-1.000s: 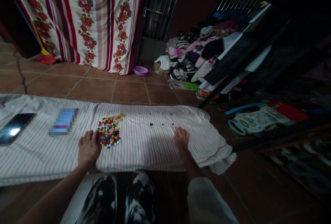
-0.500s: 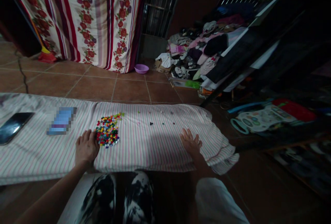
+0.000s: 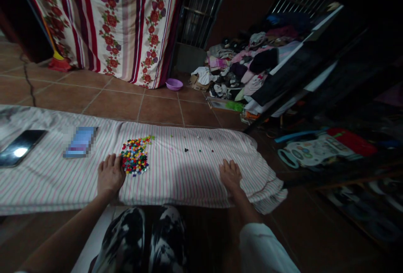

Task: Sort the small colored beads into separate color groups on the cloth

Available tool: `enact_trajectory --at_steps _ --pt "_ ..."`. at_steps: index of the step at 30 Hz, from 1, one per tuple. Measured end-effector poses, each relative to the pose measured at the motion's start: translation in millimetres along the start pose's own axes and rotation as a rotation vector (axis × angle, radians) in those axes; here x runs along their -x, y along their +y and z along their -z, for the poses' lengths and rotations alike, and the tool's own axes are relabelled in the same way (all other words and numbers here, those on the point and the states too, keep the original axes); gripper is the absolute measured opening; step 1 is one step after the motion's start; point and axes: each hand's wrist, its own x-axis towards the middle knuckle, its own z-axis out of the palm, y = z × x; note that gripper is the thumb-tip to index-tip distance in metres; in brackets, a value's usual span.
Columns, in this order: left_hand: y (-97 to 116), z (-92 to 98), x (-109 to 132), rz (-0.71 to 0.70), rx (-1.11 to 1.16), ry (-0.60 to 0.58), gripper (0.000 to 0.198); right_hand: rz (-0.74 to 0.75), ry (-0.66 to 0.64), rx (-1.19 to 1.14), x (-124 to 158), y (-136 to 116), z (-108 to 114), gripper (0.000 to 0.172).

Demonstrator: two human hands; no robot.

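Observation:
A heap of small multicoloured pieces (image 3: pixel 136 157), too small to name surely, lies on a striped cloth (image 3: pixel 176 189). Against its left edge rests my left hand (image 3: pixel 111 175), palm down with fingers laid forward on the cloth. Two loose rows of single pieces sit to the right of the heap, among them black pieces (image 3: pixel 186 150), a green piece (image 3: pixel 200 150) and a dark red piece (image 3: pixel 212 151). My right hand (image 3: pixel 231 174) lies flat just below and right of that dark red one, its fingers stretched out. I see nothing held in either hand.
A dark phone (image 3: pixel 23 147) and a lit, blurred-out screen (image 3: pixel 80 142) lie to the left on the cloth. Beyond are a purple basin (image 3: pixel 174 84), a red broom (image 3: pixel 59 64) and heaped clothes (image 3: pixel 239 63). A toy walker (image 3: pixel 308 153) stands at right.
The view has shifted slightly, so things on the cloth sit a little further right. The spread fingers of my right hand have come closer together. My left hand stays beside the heap.

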Motion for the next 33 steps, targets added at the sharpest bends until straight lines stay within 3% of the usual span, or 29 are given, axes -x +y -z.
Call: enact_trajectory --at_steps 5,8,16,26,33 --pt "0 -0.1 0 0.014 0.022 -0.005 0.046 0.403 0.233 -0.293 17 -58 -16 0.044" --pt "1 0.3 -1 0.019 0.032 -0.019 0.046 0.554 0.298 -0.514 32 -104 -23 0.038" --pt "1 -1.2 -2 0.038 0.059 -0.034 0.047 0.772 0.05 -0.724 78 -215 -25 0.031" --pt "2 -0.9 -2 0.039 0.07 -0.035 0.046 0.888 -0.136 -0.626 80 -293 -15 0.031" --pt "4 3.8 -3 0.05 0.097 -0.049 0.048 0.926 -0.242 -0.408 82 -345 1 0.03"
